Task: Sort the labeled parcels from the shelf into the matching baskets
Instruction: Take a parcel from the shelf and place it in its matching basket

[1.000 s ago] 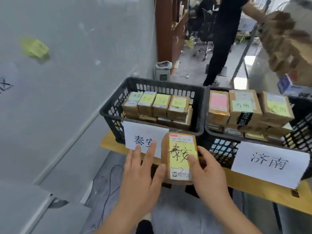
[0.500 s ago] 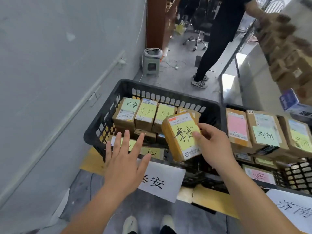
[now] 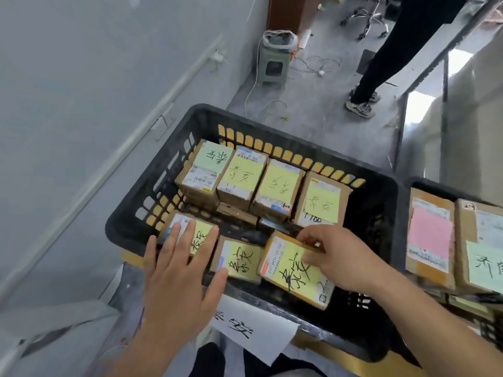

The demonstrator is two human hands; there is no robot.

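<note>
A cardboard parcel with a yellow handwritten note (image 3: 292,270) lies in the front right of the black left basket (image 3: 378,202). My right hand (image 3: 339,258) holds it by its far edge, fingers curled over the top. My left hand (image 3: 181,270) lies flat with straight fingers over the front left parcel (image 3: 202,232), its thumb by the middle front parcel (image 3: 241,257). A back row of several yellow- and green-noted parcels (image 3: 275,186) fills the basket. A white paper sign (image 3: 253,330) hangs on the basket's front.
A second black basket (image 3: 424,185) to the right holds parcels with pink (image 3: 430,238) and green notes. Both stand on a yellow-edged table. A grey wall runs along the left. A person's legs (image 3: 381,66) and a green stool (image 3: 273,63) are on the floor behind.
My right hand has carried the parcel forward and down into the left basket's front right. My left hand has moved from in front of the sign onto the front left parcel.
</note>
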